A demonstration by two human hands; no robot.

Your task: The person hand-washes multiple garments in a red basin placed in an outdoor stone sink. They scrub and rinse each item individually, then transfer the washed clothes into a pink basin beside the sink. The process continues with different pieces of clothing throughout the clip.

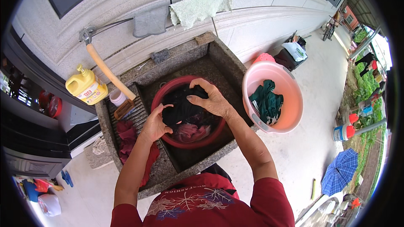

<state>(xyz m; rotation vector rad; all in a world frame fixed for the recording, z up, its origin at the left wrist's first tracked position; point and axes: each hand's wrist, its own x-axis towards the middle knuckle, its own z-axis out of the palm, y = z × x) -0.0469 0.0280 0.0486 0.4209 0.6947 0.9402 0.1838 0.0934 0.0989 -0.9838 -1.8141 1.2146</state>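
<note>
Head cam: L hand [156, 122] & R hand [210, 98] both over red basin [158, 101], approx. ctr of frame; basin sits inside stone sink [227, 61]. Hands apart from each other, L lower than R, fingers curved, thumb & forefinger of each spread w/ a gap between. Dark cloth [179, 107] lies in basin between the two, upper/mid part, bunched; R hand at its upper R side, L hand at its L edge. Contact w/ cloth: can't tell, either hand. Pink cloth [191, 133] in lower part of same basin, partly in dark water. Ribbed washboard [145, 143] = L portion of sink; maroon cloth [126, 141] on it, just L of the L forearm, & red cloth [150, 166] on the other side of that forearm, nr sink's lower L. Brush [124, 109] at upper end of ribs, beside pale cup [118, 98]. Yellow jug [86, 86] w/ pump top stands nr sink's upper L corner; orange hose [107, 69] hangs from tap [87, 33], upper L of frame. R of sink: pink tub [290, 96] w/ dk green cloth [267, 101] crumpled inside. Top ctr: grey cloth [150, 22] & pale green towel [201, 7] hang along wall. Blue checked umbrella [340, 171], open, lower R of frame.
</note>
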